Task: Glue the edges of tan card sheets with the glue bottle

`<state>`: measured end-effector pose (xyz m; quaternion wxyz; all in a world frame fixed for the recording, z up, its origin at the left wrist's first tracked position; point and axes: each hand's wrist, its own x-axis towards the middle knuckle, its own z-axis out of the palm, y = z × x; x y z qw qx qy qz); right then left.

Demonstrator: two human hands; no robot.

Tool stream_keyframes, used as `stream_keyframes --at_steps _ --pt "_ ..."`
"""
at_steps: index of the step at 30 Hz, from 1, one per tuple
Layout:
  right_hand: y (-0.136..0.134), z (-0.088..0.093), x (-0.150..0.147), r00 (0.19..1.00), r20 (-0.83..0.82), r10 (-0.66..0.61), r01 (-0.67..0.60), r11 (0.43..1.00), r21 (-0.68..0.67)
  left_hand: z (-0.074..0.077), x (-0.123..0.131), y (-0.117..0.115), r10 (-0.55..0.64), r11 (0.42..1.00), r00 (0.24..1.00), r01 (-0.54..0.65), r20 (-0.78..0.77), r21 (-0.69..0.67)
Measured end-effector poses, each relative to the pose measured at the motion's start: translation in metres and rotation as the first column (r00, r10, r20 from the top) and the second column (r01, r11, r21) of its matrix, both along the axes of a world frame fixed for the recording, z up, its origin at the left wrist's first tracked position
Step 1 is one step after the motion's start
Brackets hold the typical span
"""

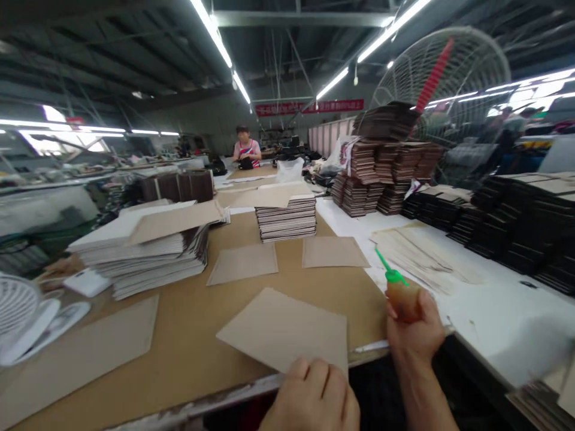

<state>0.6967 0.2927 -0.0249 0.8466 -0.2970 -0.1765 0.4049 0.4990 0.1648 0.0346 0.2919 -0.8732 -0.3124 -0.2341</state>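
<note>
My left hand (314,395) is closed on the near edge of a flat beige panel (287,323), its fingers curled over the top and the thumb hidden. The panel lies at an angle across the front edge of the brown work table (188,335). Off to the right, my right hand (420,326) grips a squeeze bottle (402,299) of amber liquid with a green nozzle cap, its tip pointing up and away to the left. Beyond the held panel, two more beige panels (245,263) (336,251) lie flat on the table.
Stacked panels stand at the left (153,245) and centre back (287,218). Another panel (85,347) lies front left beside a white fan (18,311). Dark stacks (530,221) and brown bundles (381,167) fill the white table's far side. A person (247,149) works further back.
</note>
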Motion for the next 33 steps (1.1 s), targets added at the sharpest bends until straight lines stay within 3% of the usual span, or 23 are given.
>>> stream_keyframes --at_steps 3,7,10,13,15,16,18,20,22,24,27,31,33 --pt "0.002 -0.001 0.000 1.000 0.013 0.022 -0.022 0.999 -0.024 -0.025 0.015 0.007 0.022 0.996 0.997 -0.015 0.076 -0.093" --pt "0.002 -0.002 -0.001 0.999 0.033 0.035 -0.034 0.999 -0.034 -0.040 0.021 0.021 0.030 0.959 0.999 -0.020 0.032 -0.284" --pt "0.002 0.000 -0.003 0.998 0.044 0.034 -0.033 0.999 -0.027 -0.042 0.016 0.032 0.037 0.899 0.998 -0.052 -0.042 -0.434" --pt "0.002 0.001 -0.005 0.997 0.054 0.049 -0.048 0.998 -0.027 -0.033 0.002 0.035 -0.030 0.834 0.999 0.014 -0.020 -0.552" --pt "0.003 0.002 -0.006 0.996 0.064 0.061 -0.059 0.998 -0.038 -0.021 -0.017 0.032 0.014 0.766 0.994 0.057 0.106 -0.641" --pt "0.002 0.004 -0.006 0.995 0.069 0.072 -0.068 0.996 -0.051 -0.015 -0.029 0.029 0.105 0.718 0.976 0.060 0.192 -0.693" --pt "-0.002 0.008 -0.005 0.992 0.077 0.102 -0.095 0.991 -0.089 -0.009 -0.060 0.020 0.287 0.687 0.904 0.036 0.317 -0.725" --pt "-0.013 0.015 -0.002 0.987 0.081 0.141 -0.129 0.982 -0.134 -0.012 -0.096 0.009 0.432 0.649 0.864 -0.097 0.260 -0.755" --pt "-0.030 0.021 0.001 0.980 0.099 0.173 -0.154 0.972 -0.177 -0.024 -0.129 -0.005 0.542 0.608 0.828 -0.267 0.146 -0.748" --pt "-0.052 0.024 0.005 0.967 0.147 0.209 -0.168 0.953 -0.252 -0.039 -0.154 -0.020 0.611 0.579 0.786 -0.359 0.098 -0.732" --pt "-0.086 0.023 0.009 0.911 0.193 0.364 -0.251 0.862 -0.440 -0.051 -0.172 -0.039 0.637 0.536 0.768 -0.376 0.070 -0.755" --pt "-0.119 0.013 0.008 0.741 0.100 0.664 -0.472 0.621 -0.626 -0.046 -0.169 -0.045 0.625 0.515 0.776 -0.325 0.088 -0.793" --pt "-0.127 0.007 0.007 0.680 0.059 0.731 -0.523 0.540 -0.660 -0.041 -0.166 -0.040 0.597 0.507 0.796 -0.277 0.101 -0.816"
